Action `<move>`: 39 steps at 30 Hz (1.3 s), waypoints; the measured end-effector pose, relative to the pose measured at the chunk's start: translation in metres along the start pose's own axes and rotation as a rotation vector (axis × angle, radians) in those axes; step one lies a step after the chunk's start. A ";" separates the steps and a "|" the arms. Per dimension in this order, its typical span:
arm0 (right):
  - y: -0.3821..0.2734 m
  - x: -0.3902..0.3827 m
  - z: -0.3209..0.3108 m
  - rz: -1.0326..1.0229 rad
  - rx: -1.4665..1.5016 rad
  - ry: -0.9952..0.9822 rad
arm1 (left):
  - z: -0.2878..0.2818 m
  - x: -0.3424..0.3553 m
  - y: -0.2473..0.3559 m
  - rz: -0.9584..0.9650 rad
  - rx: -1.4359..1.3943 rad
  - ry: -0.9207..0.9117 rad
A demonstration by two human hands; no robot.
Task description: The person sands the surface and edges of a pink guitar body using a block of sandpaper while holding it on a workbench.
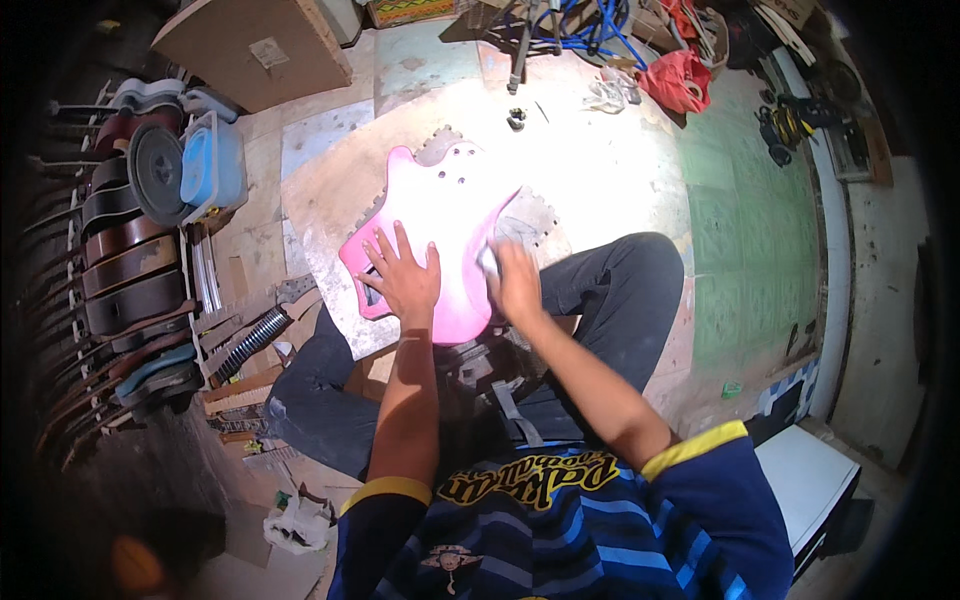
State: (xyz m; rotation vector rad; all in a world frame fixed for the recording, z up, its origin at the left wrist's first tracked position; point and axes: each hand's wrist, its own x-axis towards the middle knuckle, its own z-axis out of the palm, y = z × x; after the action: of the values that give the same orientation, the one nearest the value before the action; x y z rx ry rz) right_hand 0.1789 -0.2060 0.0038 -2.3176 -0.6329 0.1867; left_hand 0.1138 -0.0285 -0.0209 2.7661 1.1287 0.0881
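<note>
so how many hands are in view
2: the left hand spread on the pink guitar body, and the right hand at its right edge, holding a pale object.

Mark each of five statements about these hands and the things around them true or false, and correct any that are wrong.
1. The left hand rests with spread fingers on the pink guitar body. True.
2. The right hand is empty and lies flat on the middle of the pink guitar body. False: it is at the body's right edge, holding a small pale piece, too blurred to identify.
3. A light-blue tub stands left of the pink guitar body. True.
4. The yellow-edged sleeves reach down to the wrists. False: they leave both forearms bare.
5. Green floor tiles show on the right. True.
</note>
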 end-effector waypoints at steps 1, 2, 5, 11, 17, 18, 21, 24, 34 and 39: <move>0.002 -0.030 0.008 -0.038 -0.123 -0.056 | -0.003 0.004 0.002 -0.003 -0.009 0.009; -0.008 -0.048 0.005 -0.103 -0.108 -0.110 | -0.004 0.004 -0.002 -0.011 -0.004 0.014; 0.005 -0.034 0.002 -0.150 -0.079 -0.176 | -0.002 -0.007 -0.003 -0.008 -0.011 -0.007; 0.006 0.027 0.006 -0.091 -0.184 -0.033 | -0.003 0.002 -0.009 0.024 -0.047 0.010; 0.013 -0.004 0.004 -0.144 -0.272 -0.182 | 0.004 0.020 -0.016 0.091 -0.120 0.064; 0.020 0.030 0.002 -0.055 -0.336 -0.165 | 0.006 0.018 -0.019 0.095 -0.131 0.075; 0.028 0.077 -0.001 -0.046 -0.258 0.135 | 0.006 0.022 -0.018 0.112 -0.150 0.084; 0.014 0.018 0.019 -0.018 -0.224 0.009 | -0.003 0.024 -0.012 0.088 -0.111 0.042; 0.009 0.052 0.013 -0.030 -0.253 0.086 | -0.006 0.023 -0.014 0.039 -0.129 0.010; 0.008 0.020 0.011 -0.209 -0.183 -0.122 | -0.011 0.025 -0.013 0.026 -0.122 0.000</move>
State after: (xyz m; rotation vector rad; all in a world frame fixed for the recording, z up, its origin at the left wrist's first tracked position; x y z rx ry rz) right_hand 0.1963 -0.1940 -0.0088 -2.4061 -0.9847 0.1794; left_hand 0.1216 -0.0002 -0.0121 2.6738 1.0508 0.1547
